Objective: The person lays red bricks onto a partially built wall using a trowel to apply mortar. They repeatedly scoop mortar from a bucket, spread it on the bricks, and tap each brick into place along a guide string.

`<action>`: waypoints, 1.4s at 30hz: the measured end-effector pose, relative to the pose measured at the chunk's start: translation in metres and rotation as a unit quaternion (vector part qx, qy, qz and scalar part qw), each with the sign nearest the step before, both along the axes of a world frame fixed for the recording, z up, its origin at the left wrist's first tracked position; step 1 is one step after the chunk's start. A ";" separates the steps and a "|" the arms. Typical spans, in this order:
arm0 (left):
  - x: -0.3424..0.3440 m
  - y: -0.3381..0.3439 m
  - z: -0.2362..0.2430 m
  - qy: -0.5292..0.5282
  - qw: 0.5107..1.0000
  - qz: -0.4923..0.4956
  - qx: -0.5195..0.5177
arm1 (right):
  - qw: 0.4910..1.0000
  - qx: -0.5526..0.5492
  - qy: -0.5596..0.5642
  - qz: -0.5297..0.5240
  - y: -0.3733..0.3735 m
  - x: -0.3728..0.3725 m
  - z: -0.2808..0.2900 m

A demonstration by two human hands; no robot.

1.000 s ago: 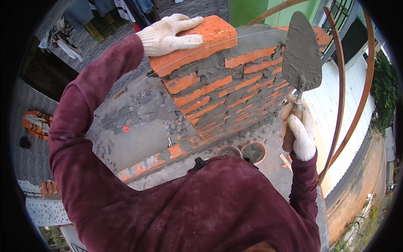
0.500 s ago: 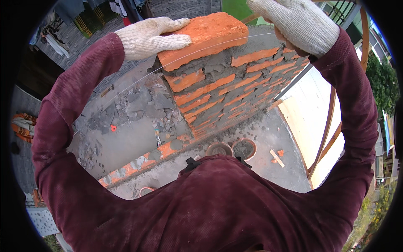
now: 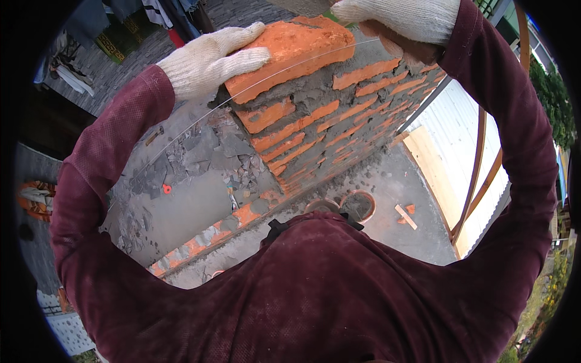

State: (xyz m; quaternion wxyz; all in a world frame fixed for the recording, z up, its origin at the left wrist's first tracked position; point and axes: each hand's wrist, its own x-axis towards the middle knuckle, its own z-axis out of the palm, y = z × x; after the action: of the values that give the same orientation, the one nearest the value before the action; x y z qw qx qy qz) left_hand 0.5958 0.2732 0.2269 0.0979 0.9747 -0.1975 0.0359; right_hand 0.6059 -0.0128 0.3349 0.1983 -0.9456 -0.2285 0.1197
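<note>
An orange brick [image 3: 293, 51] lies on grey mortar at the top left end of a brick wall [image 3: 327, 124]. My left hand [image 3: 212, 59], in a white knit glove, grips the brick's left end, with two digits stretched along it; the other fingers are hidden. My right hand [image 3: 399, 21], gloved as well, is closed above the wall, right of the brick. It holds a trowel; its grey blade [image 3: 299, 6] shows at the top edge beyond the brick, and the handle is hidden. A thin white string [image 3: 284, 71] runs across the brick's near side.
Below the wall stand two round buckets; one [image 3: 358, 207] shows clearly. A low brick course [image 3: 206, 239] runs to the lower left. Broken grey pieces [image 3: 203, 148] and a hammer [image 3: 155, 135] lie on the left floor. Wooden poles [image 3: 478, 175] stand at right.
My right hand has moved left toward the brick, and the trowel's blade has come into view beyond it. My left hand stays at the brick's end. The view has shifted slightly.
</note>
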 end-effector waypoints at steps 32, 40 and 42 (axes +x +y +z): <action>-0.003 0.036 -0.018 0.053 0.988 0.053 -0.137 | 0.945 0.175 0.040 0.275 0.029 0.008 -0.011; -0.006 0.032 -0.013 0.065 0.988 0.057 -0.130 | 0.902 0.169 -0.143 0.372 0.013 0.034 -0.039; -0.004 0.035 -0.016 0.073 0.987 0.049 -0.133 | 0.917 0.136 -0.153 0.343 0.010 0.028 -0.039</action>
State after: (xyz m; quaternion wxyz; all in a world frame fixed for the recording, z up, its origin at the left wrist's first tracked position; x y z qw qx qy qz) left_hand 0.5913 0.3078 0.2109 0.2388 0.9616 -0.1349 -0.0047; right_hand 0.6341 -0.0025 0.2954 0.2343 -0.7799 -0.5804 0.0020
